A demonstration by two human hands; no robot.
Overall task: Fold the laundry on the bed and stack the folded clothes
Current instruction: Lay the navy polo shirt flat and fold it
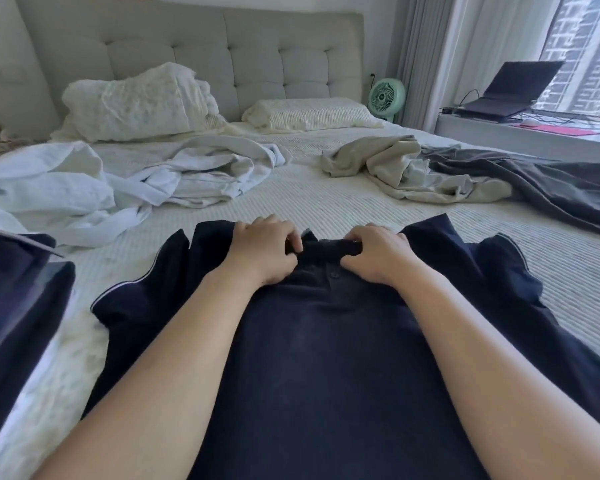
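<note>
A navy polo shirt point(326, 358) lies spread face up on the bed point(326, 199), sleeves out to both sides, collar away from me. My left hand point(262, 252) pinches the left side of the collar. My right hand point(378, 252) pinches the right side, the two hands a short gap apart over the button placket. A folded navy garment point(18, 299) sits at the near left edge of the bed. Loose white clothes point(84, 188) lie crumpled at left, a beige garment point(402, 171) and a dark grey one point(541, 188) at right.
Two pillows point(142, 102) rest against the tufted headboard point(222, 53). A green fan point(387, 95) stands beside the bed. A window ledge at right holds an open laptop point(510, 91) and cables. Bare mattress shows between the shirt and the piles.
</note>
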